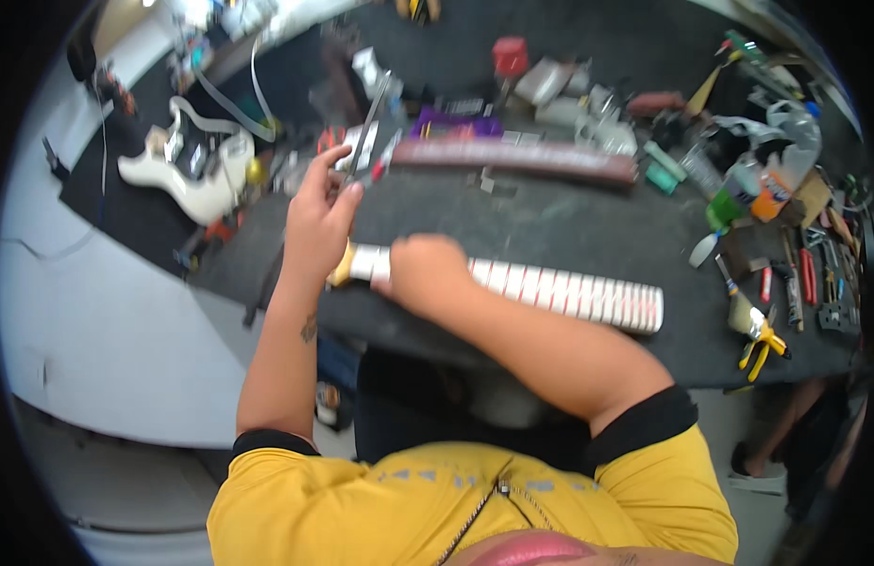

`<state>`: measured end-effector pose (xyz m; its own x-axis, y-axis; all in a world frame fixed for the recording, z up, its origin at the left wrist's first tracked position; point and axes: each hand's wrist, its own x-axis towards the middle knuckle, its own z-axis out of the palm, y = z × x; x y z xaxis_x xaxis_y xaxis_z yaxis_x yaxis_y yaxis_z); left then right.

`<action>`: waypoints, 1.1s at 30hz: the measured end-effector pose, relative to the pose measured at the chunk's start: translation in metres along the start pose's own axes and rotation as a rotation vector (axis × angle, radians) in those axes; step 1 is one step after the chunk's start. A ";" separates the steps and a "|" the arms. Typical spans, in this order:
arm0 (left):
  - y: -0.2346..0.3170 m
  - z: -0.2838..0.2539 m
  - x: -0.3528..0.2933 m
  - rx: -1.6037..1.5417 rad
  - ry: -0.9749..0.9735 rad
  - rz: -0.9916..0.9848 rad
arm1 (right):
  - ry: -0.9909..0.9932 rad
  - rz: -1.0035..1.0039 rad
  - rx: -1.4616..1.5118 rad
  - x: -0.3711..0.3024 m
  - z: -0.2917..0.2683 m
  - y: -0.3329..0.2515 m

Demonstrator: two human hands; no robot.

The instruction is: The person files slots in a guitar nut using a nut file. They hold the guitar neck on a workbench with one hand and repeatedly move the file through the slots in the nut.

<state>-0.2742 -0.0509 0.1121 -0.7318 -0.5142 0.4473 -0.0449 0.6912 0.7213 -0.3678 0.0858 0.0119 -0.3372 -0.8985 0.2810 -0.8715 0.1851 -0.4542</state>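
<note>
A guitar neck (569, 294) lies across the near part of the dark bench, its fretboard covered in pale strips between reddish fret lines. Its tan headstock end (341, 266) shows beside my left wrist. My right hand (428, 269), slightly blurred, is closed over the neck near that end; its fingertips are hidden. Raised above the headstock, my left hand (322, 203) pinches a long thin metal rod (369, 123) that points up and away. The rod's exact kind is unclear.
Across the bench lie a long reddish-brown bar (512, 158), a white guitar body (187, 165) at left, and a purple package (456, 123). At right are plastic bottles (772, 193), yellow-handled pliers (763, 349) and several hand tools. Another person's leg (777, 439) shows at lower right.
</note>
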 end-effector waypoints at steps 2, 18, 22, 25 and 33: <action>-0.028 -0.015 -0.077 0.251 0.038 0.000 | -0.014 0.027 -0.001 0.003 -0.004 0.001; -0.019 -0.038 -0.216 0.489 -0.134 -0.084 | -0.112 0.068 -0.133 0.004 0.004 -0.012; -0.044 -0.020 -0.147 0.386 -0.142 -0.113 | -0.069 0.022 -0.133 0.005 0.008 -0.006; -0.050 -0.016 -0.105 0.327 -0.241 -0.274 | -0.052 0.005 -0.113 0.009 0.012 -0.005; -0.055 -0.033 -0.192 0.274 -0.124 -0.141 | -0.039 0.025 -0.158 0.005 0.011 -0.005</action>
<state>-0.1088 -0.0065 0.0035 -0.7817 -0.5607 0.2731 -0.3210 0.7371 0.5947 -0.3618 0.0758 0.0064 -0.3483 -0.9071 0.2364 -0.9091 0.2653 -0.3212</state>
